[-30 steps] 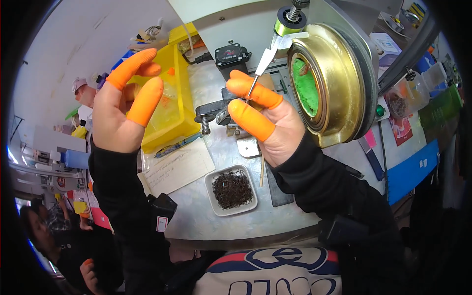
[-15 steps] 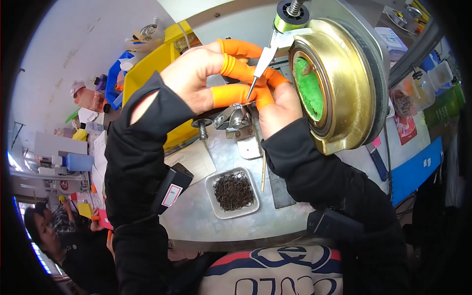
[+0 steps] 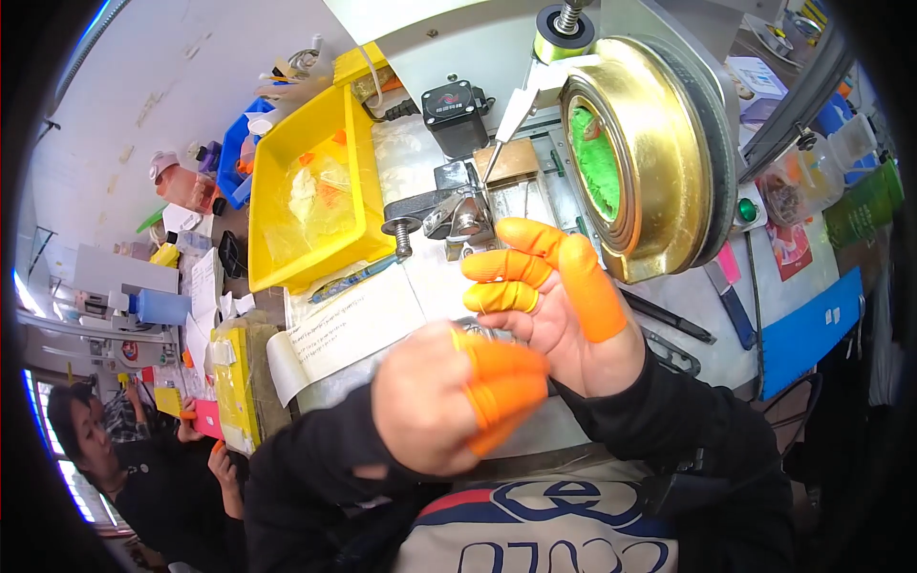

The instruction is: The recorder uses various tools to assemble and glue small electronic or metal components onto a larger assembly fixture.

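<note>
Both my hands wear orange finger covers. My left hand (image 3: 458, 401) is low, in front of my chest, blurred, its fingers curled together; what they hold, if anything, is hidden. Just right of and beyond it, my right hand (image 3: 573, 296) has its palm turned up and its fingers apart, bent a little to the left; I see nothing held in it. Above its fingertips stands a small metal clamp fixture (image 3: 468, 218), with a thin pointed tip (image 3: 494, 160) over it. The small white tray is mostly hidden behind my hands.
A large brass-coloured ring housing (image 3: 659, 162) with green lining stands at right. At left are a yellow bin (image 3: 363, 201) and an open notebook (image 3: 334, 334). A black box (image 3: 455, 115) sits behind the fixture; a knife (image 3: 734, 315) lies far right. A person (image 3: 143, 477) works at far left.
Both hands have come down and toward me from the pointed tip and parted. My left hand now covers where the tray of dark thin wires was; my right fingers have spread.
</note>
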Action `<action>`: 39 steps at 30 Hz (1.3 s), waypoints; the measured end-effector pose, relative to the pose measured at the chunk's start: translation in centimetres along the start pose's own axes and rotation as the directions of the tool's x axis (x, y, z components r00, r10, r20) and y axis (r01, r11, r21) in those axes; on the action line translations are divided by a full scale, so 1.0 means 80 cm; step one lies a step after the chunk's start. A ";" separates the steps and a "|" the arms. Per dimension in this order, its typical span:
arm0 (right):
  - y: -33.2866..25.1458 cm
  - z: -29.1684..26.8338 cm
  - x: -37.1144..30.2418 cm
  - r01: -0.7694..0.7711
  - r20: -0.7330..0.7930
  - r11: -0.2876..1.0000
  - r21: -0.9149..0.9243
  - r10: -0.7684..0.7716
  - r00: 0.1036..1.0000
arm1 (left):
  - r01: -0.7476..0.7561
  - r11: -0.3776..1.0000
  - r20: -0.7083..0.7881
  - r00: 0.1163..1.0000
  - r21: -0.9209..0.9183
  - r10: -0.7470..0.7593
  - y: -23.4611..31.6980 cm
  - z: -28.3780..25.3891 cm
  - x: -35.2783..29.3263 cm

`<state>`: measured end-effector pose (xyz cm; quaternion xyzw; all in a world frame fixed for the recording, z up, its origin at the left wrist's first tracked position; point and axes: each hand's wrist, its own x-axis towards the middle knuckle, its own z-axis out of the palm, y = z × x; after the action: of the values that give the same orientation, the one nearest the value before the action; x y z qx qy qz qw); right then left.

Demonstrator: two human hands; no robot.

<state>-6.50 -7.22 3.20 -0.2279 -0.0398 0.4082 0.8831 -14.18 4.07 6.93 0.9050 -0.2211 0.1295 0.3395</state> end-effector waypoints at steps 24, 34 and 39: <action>0.014 -0.006 0.110 0.300 -0.078 0.814 -0.497 -0.386 0.919 | -0.023 0.978 0.005 1.000 0.205 0.022 -0.106 -0.077 0.092; -0.004 -0.048 -0.016 0.523 0.509 0.015 -0.852 -0.203 0.836 | 0.012 0.959 0.018 1.000 0.282 -0.018 0.016 -0.028 0.033; -0.019 -0.046 -0.015 0.556 0.629 -0.440 -0.705 -0.027 0.777 | -0.073 0.971 0.011 0.997 0.228 0.072 0.013 0.028 -0.012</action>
<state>-5.29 -10.28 0.73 -0.7395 -0.5580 -0.0448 0.3738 -15.33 2.14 5.46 0.9295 -0.2382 0.1651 0.2282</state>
